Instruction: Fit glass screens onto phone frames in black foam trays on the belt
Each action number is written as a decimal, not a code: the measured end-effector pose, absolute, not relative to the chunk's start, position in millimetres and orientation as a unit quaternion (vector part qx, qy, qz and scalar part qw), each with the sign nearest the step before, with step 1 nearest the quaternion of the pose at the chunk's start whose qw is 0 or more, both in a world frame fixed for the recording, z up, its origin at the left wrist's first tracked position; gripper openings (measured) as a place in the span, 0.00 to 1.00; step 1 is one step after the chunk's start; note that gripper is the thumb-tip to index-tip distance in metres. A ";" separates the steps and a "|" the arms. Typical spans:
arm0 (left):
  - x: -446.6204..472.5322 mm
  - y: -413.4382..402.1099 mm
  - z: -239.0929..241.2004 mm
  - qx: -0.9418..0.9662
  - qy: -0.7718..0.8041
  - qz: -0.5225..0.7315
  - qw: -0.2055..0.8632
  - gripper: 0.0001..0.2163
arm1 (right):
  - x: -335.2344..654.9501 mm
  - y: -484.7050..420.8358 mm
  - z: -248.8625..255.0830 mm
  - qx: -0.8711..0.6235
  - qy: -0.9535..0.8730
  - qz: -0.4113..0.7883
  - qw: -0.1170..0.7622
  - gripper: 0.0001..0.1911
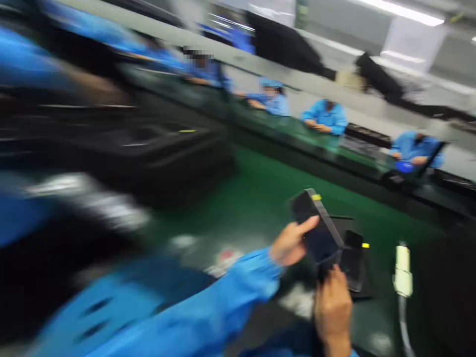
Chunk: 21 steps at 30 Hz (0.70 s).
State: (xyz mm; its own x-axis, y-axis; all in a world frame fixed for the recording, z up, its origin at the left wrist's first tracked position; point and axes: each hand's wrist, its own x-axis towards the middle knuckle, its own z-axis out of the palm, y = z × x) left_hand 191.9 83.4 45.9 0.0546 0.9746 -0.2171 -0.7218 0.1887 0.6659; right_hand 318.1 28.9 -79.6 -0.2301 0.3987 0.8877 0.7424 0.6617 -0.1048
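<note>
My left hand (292, 243), in a blue sleeve, grips a dark, flat rectangular device (322, 235) by its left edge, thumb across its face. The device is tilted, with a grey rim and a yellow tab near its upper end. At its lower end are the curled fingers of my right hand (334, 305); motion blur hides exactly how they hold it. Just behind lies a second dark device (352, 265), partly covered by the first, on a black flat piece (366, 287). A yellow tab (366, 245) sticks out at its right side.
A pale corded tool (403, 272) lies on the green work surface (275, 173) at right. Blurred black trays (167, 153) stand at left, near a co-worker's blue sleeve (26, 59). Several people in blue sit along the far bench (372, 183). A dark shape (449, 282) fills the right edge.
</note>
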 end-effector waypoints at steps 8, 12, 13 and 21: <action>218.9 94.5 5.1 0.170 0.258 0.621 0.721 0.17 | 353.9 18.5 -67.3 -0.550 -0.527 0.318 0.564 0.26; 248.4 93.9 4.7 0.159 0.254 0.584 0.755 0.24 | 346.8 25.8 -51.1 -0.562 -0.585 0.156 0.564 0.21; 252.3 94.1 6.5 0.151 0.264 0.572 0.762 0.27 | 345.6 27.4 -51.1 -0.556 -0.607 0.077 0.563 0.19; 248.4 109.5 9.5 0.153 0.108 0.462 0.867 0.41 | 365.6 4.2 -45.5 -0.452 -0.725 -0.071 0.515 0.22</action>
